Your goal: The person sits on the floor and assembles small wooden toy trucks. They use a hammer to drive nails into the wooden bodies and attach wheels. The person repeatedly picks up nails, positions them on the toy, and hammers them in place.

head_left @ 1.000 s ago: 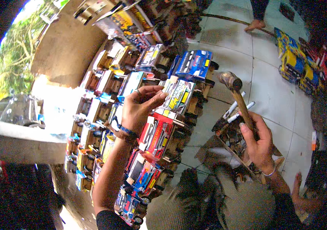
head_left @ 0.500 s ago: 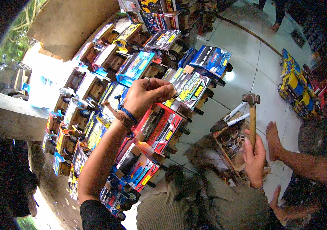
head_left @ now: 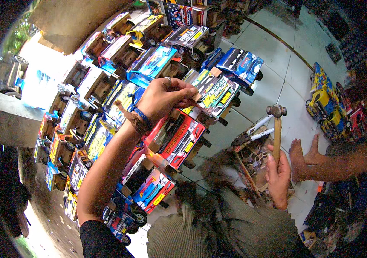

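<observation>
Pale square floor tiles (head_left: pixel 263 81) spread across the right side of the workspace, with tight rows of painted wooden toy trucks crowding the left. Among these, a white toy truck with green and yellow graphics (head_left: pixel 218 94) sits between a blue toy truck with a black roof panel (head_left: pixel 241 66) and a red toy truck (head_left: pixel 179 142). At its near left edge the left hand (head_left: pixel 160 101) has its thumb and fingers drawn together beside a small brown wooden tab (head_left: pixel 196 98); whether they are clamped on it, I cannot tell. The right hand (head_left: pixel 279 174) is wrapped around the lower handle of a wooden-handled hammer with a dull metal head (head_left: pixel 277 136), held upright, its head apart from the trucks. Below lies an open wooden box of scraps (head_left: pixel 248 175), with a white-handled tool (head_left: pixel 261 135) near its upper end. Working well in this posture would call for a firm but relaxed grip low on the handle, the head square, and the left fingertips clear of its path, pinching lightly so the thin painted panel is not pressed or scuffed.
</observation>
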Demonstrator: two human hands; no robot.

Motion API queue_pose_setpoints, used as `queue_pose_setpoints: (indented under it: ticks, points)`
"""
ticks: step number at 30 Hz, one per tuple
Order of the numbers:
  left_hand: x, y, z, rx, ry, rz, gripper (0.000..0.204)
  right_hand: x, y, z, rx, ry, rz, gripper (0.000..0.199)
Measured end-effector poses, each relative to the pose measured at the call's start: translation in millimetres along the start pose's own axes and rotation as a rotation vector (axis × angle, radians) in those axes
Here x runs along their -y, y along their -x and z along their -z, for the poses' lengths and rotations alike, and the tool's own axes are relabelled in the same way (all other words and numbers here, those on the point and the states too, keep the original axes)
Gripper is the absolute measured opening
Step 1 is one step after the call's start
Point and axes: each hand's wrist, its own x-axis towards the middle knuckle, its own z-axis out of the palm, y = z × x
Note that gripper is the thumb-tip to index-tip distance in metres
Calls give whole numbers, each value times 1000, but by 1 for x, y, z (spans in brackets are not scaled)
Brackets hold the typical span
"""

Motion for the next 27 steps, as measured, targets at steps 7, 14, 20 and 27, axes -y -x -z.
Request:
queue_pose_setpoints:
  ticks: [7,14,20,27]
  points:
    - [10,-8,4,87,80,-9,29,-6,-4,-2,16,59,48,31]
    - [12,-10,3,70,104,-21,25,5,-8,-5,43,115,73,34]
    - [16,-15,5,81,15,-47,24,48,-31,-12,26,295,403,48]
    - [17,-16,6,128,100,-19,23,98,-51,-28,303,633,545,55]
